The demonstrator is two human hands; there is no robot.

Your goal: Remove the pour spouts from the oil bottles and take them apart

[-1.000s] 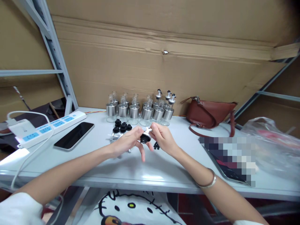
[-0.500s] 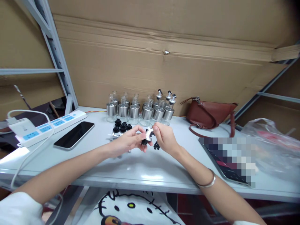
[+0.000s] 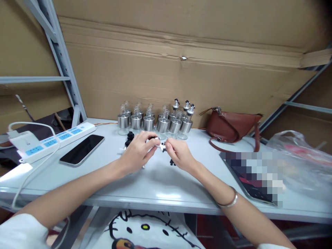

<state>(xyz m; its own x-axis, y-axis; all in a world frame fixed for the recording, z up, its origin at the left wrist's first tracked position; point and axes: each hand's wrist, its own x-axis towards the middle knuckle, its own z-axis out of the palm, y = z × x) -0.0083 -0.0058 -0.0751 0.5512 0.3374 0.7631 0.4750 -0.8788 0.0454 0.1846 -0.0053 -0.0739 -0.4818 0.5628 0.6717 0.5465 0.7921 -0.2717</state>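
Spout (image 3: 161, 146) turned sideways, well behind the table's front edge (image 3: 145, 202).

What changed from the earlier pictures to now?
The silver-and-black metal pour spout has turned sideways and is now partly hidden by the left hand, which has moved up, hiding some black ribbed stoppers. The right hand barely moved; both hands grip it. The clear glass bottles with steel bands stayed put.

The head-worn camera looks forward and down, fairly near, at the left hand (image 3: 138, 150), right hand (image 3: 182, 154) and cardboard backing (image 3: 145, 79).
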